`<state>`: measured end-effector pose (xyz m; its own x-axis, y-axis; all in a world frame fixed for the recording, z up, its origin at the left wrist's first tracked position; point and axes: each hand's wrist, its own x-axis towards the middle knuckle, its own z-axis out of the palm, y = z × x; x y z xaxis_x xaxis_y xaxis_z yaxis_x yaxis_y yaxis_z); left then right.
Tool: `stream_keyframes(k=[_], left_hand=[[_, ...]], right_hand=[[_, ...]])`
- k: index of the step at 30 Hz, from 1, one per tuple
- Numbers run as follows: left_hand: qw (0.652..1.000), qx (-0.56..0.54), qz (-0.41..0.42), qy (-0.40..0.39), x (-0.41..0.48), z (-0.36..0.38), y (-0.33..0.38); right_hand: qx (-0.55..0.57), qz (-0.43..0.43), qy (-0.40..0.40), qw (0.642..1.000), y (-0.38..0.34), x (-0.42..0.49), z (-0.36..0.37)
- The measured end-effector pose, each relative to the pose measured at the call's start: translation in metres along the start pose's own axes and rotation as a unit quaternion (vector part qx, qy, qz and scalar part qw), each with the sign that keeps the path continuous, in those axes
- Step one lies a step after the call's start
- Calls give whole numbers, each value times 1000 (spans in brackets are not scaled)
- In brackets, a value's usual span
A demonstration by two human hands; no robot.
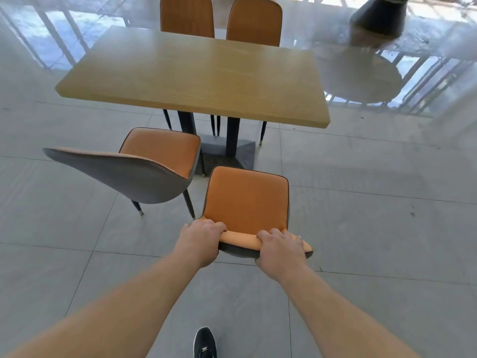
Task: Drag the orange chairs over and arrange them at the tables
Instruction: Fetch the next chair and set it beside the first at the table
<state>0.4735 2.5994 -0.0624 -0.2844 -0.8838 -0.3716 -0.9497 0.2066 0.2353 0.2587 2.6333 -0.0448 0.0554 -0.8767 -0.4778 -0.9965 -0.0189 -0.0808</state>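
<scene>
Both hands grip the top edge of an orange chair's backrest at the near centre of the view. The left hand (200,241) wraps the left end of that edge, its fingers (215,226) curled together over the front of the padding. The right hand (280,250) holds the right end the same way, fingers (271,235) bent over the top and clamped on the rim. This held chair (246,200) faces away from the person, its seat pointing toward the wooden table (196,76) but standing short of the table's near edge, with bare floor between them.

Just to the left of it stands a second orange chair (160,151), turned at an angle so that its grey back shell swings out to the left; its seat front sits close under the table's near edge. The two chairs are close together but whether they touch cannot be told.

On the far side of the table, two more orange chairs (187,16) stand side by side with their backrests rising above the tabletop. The table rests on dark legs and a grey base plate (227,151) on the tiled floor (374,228). A dark shoe (205,342) shows at the bottom edge, between the forearms. At the far right, a round pale table (361,78) is seen blurred.
</scene>
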Motion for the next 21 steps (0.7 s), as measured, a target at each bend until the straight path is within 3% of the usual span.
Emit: stream_keyframes(k=[11,21], left_hand=[[999,-27,-25,-36,143,-69,-21],[997,-20,6,-68,203,-95,-17]], right_hand=[[-5,-18,8,1000,19,146,-78],[-30,-19,5,999,43,204,-107]])
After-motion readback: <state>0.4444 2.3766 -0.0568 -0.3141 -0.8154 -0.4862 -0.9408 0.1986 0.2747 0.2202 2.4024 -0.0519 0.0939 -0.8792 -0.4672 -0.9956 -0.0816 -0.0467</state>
